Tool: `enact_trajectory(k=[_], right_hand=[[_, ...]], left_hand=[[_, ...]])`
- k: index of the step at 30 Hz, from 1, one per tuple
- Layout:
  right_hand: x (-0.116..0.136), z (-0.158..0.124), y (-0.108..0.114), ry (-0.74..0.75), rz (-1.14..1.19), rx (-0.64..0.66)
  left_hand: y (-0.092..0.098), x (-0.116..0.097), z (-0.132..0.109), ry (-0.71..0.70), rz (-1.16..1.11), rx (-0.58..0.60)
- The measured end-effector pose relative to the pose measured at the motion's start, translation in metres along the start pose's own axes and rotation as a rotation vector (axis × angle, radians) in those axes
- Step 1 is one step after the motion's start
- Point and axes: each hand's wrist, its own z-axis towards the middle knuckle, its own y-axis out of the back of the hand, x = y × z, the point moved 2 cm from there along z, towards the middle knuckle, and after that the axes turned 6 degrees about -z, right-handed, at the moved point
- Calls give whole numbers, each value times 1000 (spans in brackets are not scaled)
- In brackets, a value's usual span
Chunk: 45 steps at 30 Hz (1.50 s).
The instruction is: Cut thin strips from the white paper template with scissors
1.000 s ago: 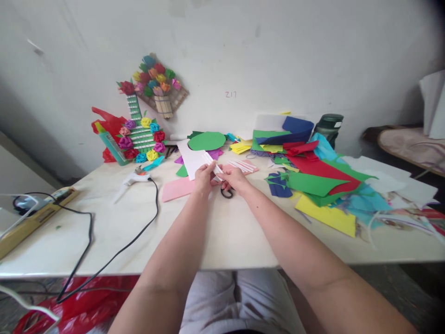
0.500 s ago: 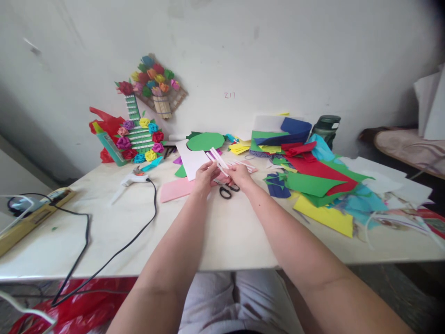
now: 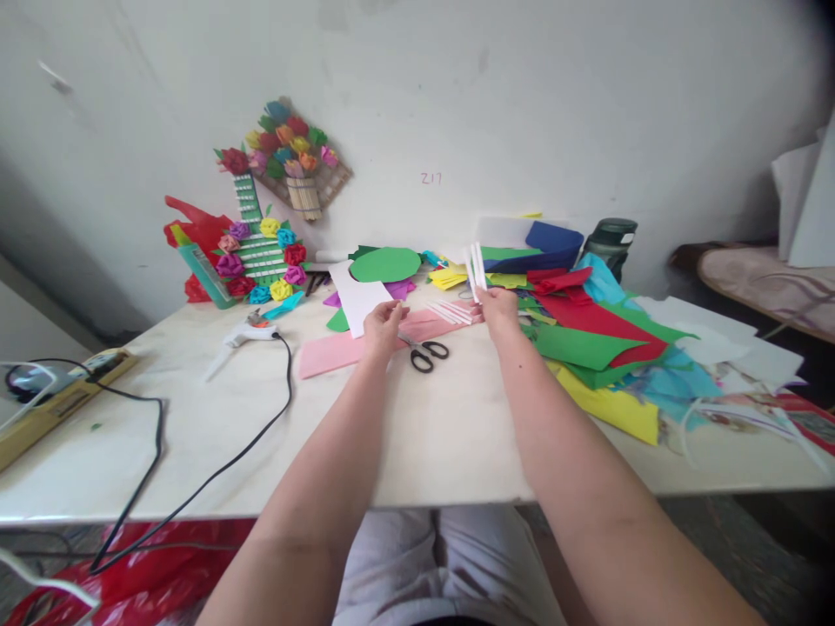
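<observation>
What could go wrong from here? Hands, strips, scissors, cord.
1. The right hand pinches the white strips by their lower ends only. They stand upright and look thin, so they may bend or slip out.
2. The scissors lie between both hands, close to the left hand; a sweep could catch the blades.
3. The cord of the glue gun runs over the table edge; a snag may drag the gun off.

White plaster wall [image 3: 587,104] w/ scuffs, pale table [image 3: 444,435], patterned bed [image 3: 750,274] at right, soft daylight
</observation>
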Motion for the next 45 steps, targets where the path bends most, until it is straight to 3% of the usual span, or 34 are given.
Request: enact_trajectory(k=[4, 11, 15, 19, 24, 28, 35, 39, 45], right_hand=[[-8, 8, 7, -1, -36, -94], [-12, 5, 2, -43, -131, -27], [-7, -1, -4, 45, -434, 66], [2, -16, -17, 132, -697, 238], [8, -34, -30, 89, -911, 340], [7, -39, -37, 99, -972, 347], [2, -39, -41, 127, -991, 366], [2, -39, -42, 166, -991, 338], [4, -40, -40, 182, -1047, 303]], left_hand=[[3, 5, 2, 1, 114, 11], [2, 0, 1, -98, 307, 74], [1, -7, -1, -184, 415, 66], [0, -10, -3, -223, 488, 37], [0, -7, -2, -218, 522, 69], [-4, -4, -3, -250, 658, 178], [-12, 4, -12, -304, 755, 468], [-15, 8, -13, -321, 828, 522], [-18, 8, -17, -288, 1186, 672]])
